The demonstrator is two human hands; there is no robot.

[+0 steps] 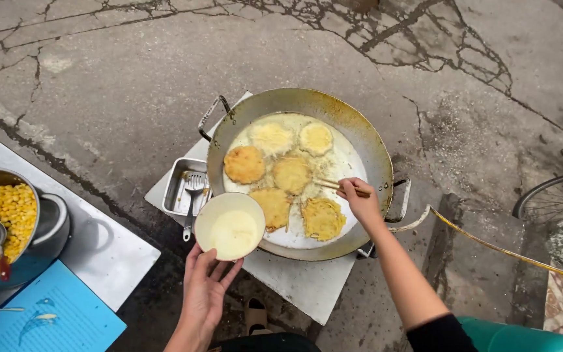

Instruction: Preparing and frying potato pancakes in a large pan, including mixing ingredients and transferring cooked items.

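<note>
Chopsticks pinched in right hand, tips pointing left toward centre fritter; left hand fingers cupping batter bowl at wok near rim.

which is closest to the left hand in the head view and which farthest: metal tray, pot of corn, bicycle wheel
From the left hand:
1. Metal tray, just above it, beside the pan.
2. Pot of corn, far left on the table.
3. Bicycle wheel, far right edge.
</note>
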